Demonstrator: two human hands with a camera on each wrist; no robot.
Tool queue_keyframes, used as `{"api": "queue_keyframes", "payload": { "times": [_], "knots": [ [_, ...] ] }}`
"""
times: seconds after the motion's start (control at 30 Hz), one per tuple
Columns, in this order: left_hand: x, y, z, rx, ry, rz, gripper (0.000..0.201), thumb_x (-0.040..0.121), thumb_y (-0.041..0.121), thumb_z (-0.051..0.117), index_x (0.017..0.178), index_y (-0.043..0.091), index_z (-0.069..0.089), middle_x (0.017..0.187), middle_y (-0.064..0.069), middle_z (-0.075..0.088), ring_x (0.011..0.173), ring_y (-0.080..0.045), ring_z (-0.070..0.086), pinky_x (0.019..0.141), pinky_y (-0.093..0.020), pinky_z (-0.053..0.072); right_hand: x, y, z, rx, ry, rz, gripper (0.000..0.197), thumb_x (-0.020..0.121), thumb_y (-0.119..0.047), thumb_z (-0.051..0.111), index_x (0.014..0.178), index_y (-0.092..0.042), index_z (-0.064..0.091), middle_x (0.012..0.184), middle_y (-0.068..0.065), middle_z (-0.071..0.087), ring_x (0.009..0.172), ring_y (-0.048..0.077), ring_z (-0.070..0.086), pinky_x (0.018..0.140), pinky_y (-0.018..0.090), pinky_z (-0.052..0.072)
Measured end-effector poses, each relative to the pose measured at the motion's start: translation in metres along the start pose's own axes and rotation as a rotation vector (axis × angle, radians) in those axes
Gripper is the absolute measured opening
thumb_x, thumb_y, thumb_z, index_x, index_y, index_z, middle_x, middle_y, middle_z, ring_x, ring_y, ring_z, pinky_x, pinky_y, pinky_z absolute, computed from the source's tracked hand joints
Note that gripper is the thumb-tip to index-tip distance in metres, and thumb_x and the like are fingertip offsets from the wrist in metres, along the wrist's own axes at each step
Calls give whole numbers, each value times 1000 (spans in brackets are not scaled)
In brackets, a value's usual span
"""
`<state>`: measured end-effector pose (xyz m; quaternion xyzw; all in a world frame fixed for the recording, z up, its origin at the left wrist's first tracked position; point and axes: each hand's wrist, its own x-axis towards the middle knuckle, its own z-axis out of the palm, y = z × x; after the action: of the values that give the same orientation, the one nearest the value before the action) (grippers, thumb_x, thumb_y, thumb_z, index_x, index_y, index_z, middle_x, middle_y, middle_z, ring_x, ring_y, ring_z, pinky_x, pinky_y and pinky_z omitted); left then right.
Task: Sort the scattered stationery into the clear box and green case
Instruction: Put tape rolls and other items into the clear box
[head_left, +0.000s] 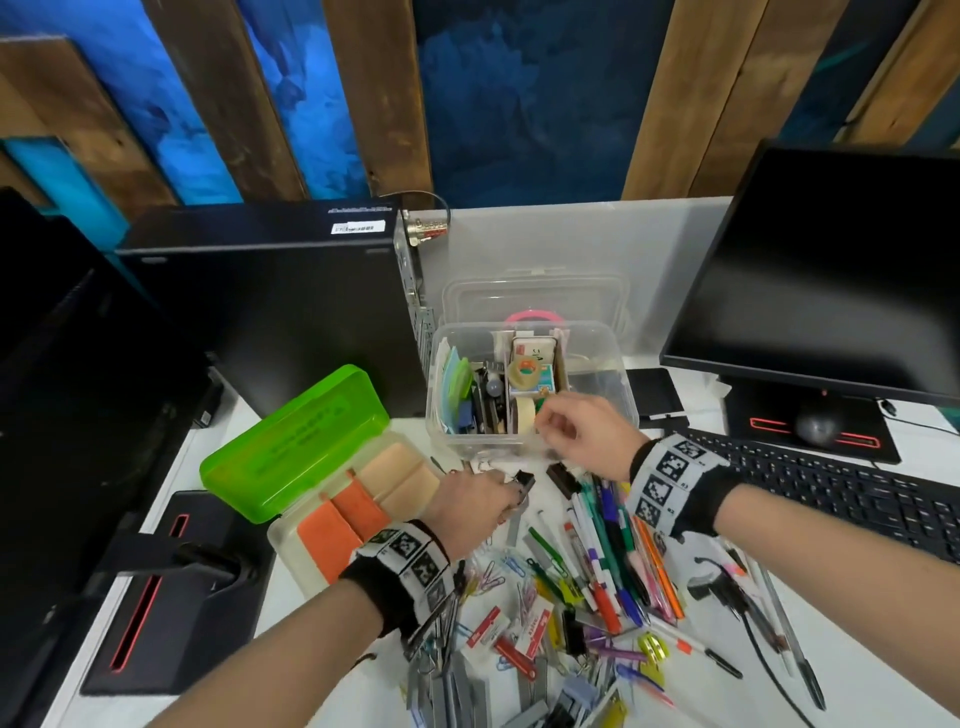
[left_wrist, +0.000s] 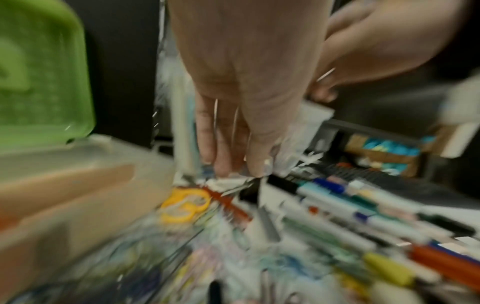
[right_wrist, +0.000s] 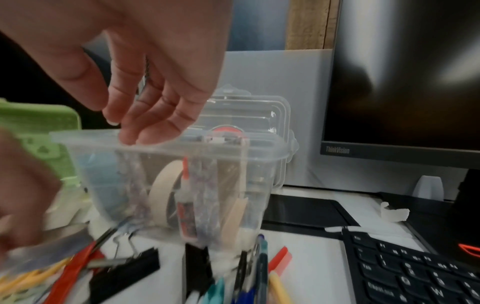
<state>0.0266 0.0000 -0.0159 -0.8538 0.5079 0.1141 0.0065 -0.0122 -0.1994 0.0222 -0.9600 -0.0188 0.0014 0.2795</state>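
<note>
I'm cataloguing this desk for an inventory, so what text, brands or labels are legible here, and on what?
"ThinkVision": on the lower bezel of the monitor, right wrist view.
White sticker on the black computer case: print too small to read.
Embossed lettering on the green case lid: too blurred.
Red and white staple boxes: print unreadable.
Keyboard keys: mostly blurred.
Wristband squares are coded markers, not text.

Your head view is bright and evenly lit, bending at its edges. Both wrist views smear with motion blur, worst over the pens (left_wrist: 363, 216). Glare streaks the monitor (right_wrist: 405, 72).
</note>
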Motion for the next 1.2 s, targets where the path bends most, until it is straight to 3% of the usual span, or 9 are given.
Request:
{"api": "queue_keyframes", "payload": {
  "times": [0.13, 0.23, 0.33, 0.47, 0.7, 0.8, 1.0, 1.1, 1.2],
  "knots": [
    [12, -5, -42, -172, 274, -52, 25, 99, 35, 45, 102, 14, 59, 104, 0, 41, 88, -13, 46, 75, -29, 46, 21, 22, -23, -79, 63, 84, 9, 91, -15, 54, 94, -18, 63, 91, -7, 56, 78, 7, 53, 78, 23, 47],
    [53, -23, -59, -144, 380, -110, 30, 98, 32, 47, 110, 11, 65, 125, -7, 48, 110, -20, 49, 95, -33, 44, 38, 35, -29, -169, 35, 160, 19, 91, -16, 53, 106, -16, 63, 102, -2, 50, 93, 13, 49, 86, 23, 40],
    [94, -39, -67, -103, 337, -163, 26, 99, 28, 48, 108, 10, 65, 116, -9, 57, 104, -24, 55, 92, -36, 45, 60, 43, -27, -303, -1, 196, 31, 90, -23, 53, 120, -25, 59, 122, 3, 46, 121, 21, 36, 103, 38, 34],
    [130, -49, -71, -103, 277, -207, 11, 93, 17, 56, 93, 9, 63, 101, -9, 62, 94, -26, 60, 82, -36, 50, 85, 44, -24, -467, -54, 216, 30, 88, -30, 54, 118, -35, 58, 134, 3, 38, 129, 25, 29, 109, 50, 28],
    [156, -57, -66, -185, 226, -208, 9, 87, 13, 61, 93, 13, 54, 99, -7, 63, 90, -27, 60, 79, -38, 52, 103, 46, -20, -541, -163, 304, 24, 89, -30, 53, 110, -27, 66, 137, 6, 35, 131, 28, 25, 108, 52, 24],
    [162, -60, -66, -165, 173, -209, 11, 87, 12, 60, 88, 15, 50, 97, -7, 62, 89, -27, 61, 79, -40, 53, 105, 48, -20, -444, -171, 321, 25, 89, -27, 53, 108, -35, 67, 137, 5, 35, 131, 28, 23, 105, 50, 23],
    [160, -61, -64, -51, 153, -171, 16, 87, 27, 60, 82, 19, 47, 94, -4, 61, 96, -24, 56, 86, -36, 45, 102, 46, -17, -383, -144, 322, 28, 89, -23, 52, 107, -38, 66, 129, 4, 36, 129, 28, 24, 104, 49, 24],
    [150, -59, -64, -86, 170, -162, 18, 87, 31, 60, 96, 17, 52, 103, -4, 61, 102, -24, 53, 92, -38, 41, 99, 42, -17, -413, -135, 325, 27, 88, -21, 53, 110, -31, 65, 133, 6, 36, 130, 28, 24, 104, 49, 24],
    [135, -56, -66, -175, 289, -176, 25, 87, 25, 60, 109, 17, 52, 114, -3, 58, 107, -23, 52, 92, -35, 38, 89, 33, -17, -421, -63, 310, 28, 88, -20, 51, 115, -22, 59, 134, 8, 36, 129, 28, 27, 102, 46, 29]
  ]
}}
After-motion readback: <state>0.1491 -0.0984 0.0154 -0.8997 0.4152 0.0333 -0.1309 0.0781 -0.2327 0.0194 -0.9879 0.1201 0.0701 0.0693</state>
